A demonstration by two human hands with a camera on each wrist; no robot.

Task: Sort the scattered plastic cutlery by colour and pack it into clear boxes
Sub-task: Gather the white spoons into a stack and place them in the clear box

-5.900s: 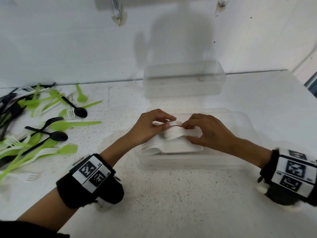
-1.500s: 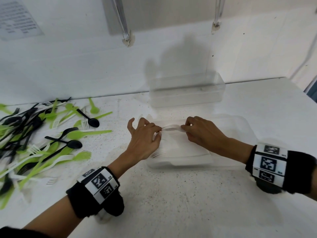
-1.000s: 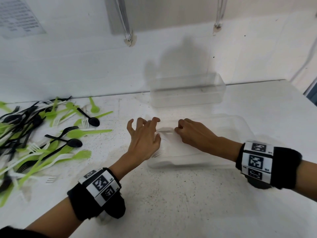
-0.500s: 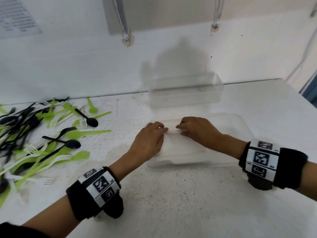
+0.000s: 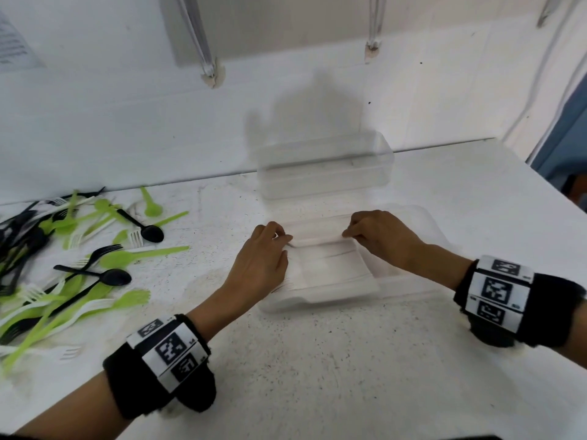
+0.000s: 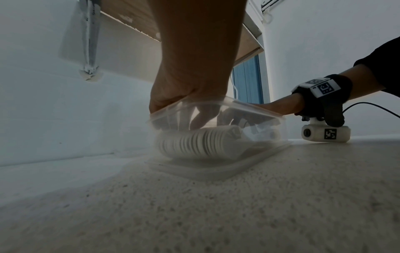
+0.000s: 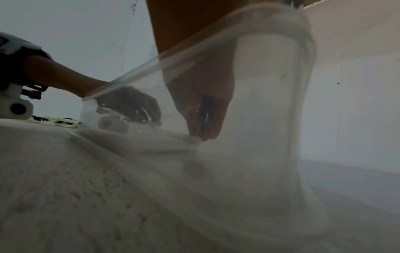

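Both hands [image 5: 320,246] pinch white cutlery [image 5: 330,268] in box [image 5: 422,223].

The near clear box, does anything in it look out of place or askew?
Nothing stands out. The white cutlery lies in a neat row inside the near clear box; the left hand and right hand pinch one white piece by its ends.

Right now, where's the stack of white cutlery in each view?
Head: centre, the white cutlery stack lies in the near clear box, between the left hand and right hand.
Left wrist: centre, seen through the box wall.
Right wrist: centre, blurred, under the fingertips.
Shared landmark: the box's clear rim.
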